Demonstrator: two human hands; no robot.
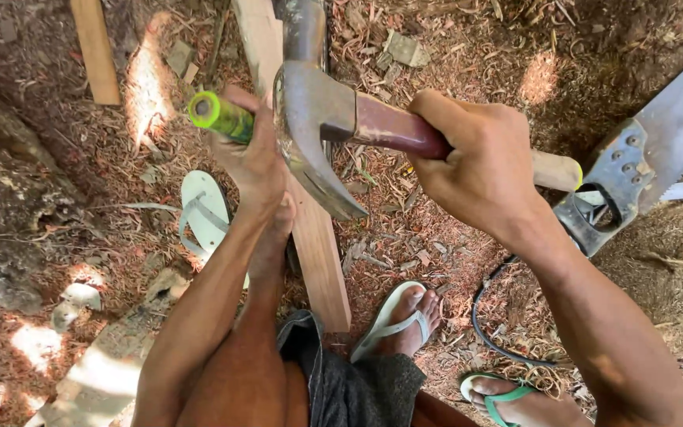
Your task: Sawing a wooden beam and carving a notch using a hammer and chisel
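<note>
Right hand (480,170) is wrapped tight around the dark reddish wooden handle of a steel claw hammer (318,119), fingers fully closed on it; the pale handle end sticks out past the hand to the right. Hammer head sits up close to the camera, claw curving down, over a long pale wooden plank (318,237). Left hand (253,154) is closed around a tool with a bright green round plastic handle (219,115); fingers curled shut on it, green end poking out up-left. What the tool's working end is, cannot tell, hidden behind the hand. The two hands are near each other, hammer head just beside the left hand.

No containers in view.

Counts: one hammer, one green-handled tool, one handsaw with a grey metal blade and worn grey handle (634,178) at right, propped well apart from the left hand and just beside the hammer's handle end. Two planks: the long one under the hammer, and a shorter brownish wooden strip (96,51) top left. Three pale flip-flop sandals: one empty (203,213) on the ground left of the plank, one on a foot (405,316), one green-strapped on another foot (507,395) bottom right. One black cable loop (488,316) on the ground. Ground (452,47) is dirt covered in wood shavings.
</note>
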